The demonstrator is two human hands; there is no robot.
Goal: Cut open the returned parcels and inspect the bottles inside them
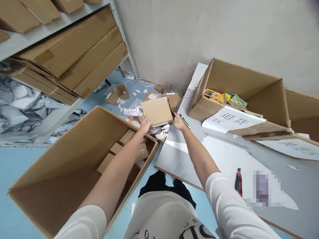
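Note:
A small taped cardboard box [157, 111] is held out in front of me, over scraps near the table corner. My left hand [145, 126] is closed on its lower left corner, thumb on top. My right hand [178, 122] is at the box's right side and seems to grip that edge; its fingertips are partly hidden. Just beyond the right hand is a yellow and black utility knife [184, 122]; whether the hand touches it I cannot tell. Below my left forearm, a large open carton [59, 162] holds several small brown boxes [127, 136].
On the white table [211, 156] lies a red and black cutter [238, 182]. An open carton [259, 76] with a handwritten sheet holds colourful packets [221, 97]; another carton [302, 109] adjoins it. Flattened cartons [82, 49] fill the left shelf. Torn cardboard [122, 91] litters the blue floor.

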